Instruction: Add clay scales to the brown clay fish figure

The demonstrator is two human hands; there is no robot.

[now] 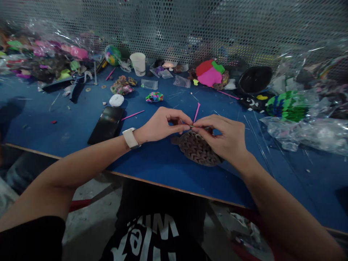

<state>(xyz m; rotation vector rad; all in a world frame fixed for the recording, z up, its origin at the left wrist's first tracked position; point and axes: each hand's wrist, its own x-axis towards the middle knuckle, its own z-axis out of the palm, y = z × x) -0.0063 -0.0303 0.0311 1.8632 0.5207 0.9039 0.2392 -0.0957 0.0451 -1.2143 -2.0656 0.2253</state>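
My left hand [165,125], with a white watch on the wrist, is closed in a pinch. Its fingertips meet those of my right hand [227,134], which also pinches. Between them shows a small brownish-green bit [191,126] that looks like modelling clay, mostly hidden by the fingers. Just below lies a brown clay model [199,148] covered in overlapping scales, with a small stub at its left end. My right hand covers part of its upper right edge. A pink plastic modelling tool [197,111] lies just beyond my fingertips.
To the left are a black phone [106,125], a white case [116,100] and another pink tool [133,115]. A paper cup [138,64], multicoloured clay lump [154,96] and black bowl [255,79] stand farther back. A green-and-blue scaly model [288,105] and plastic wrap [312,134] lie right.
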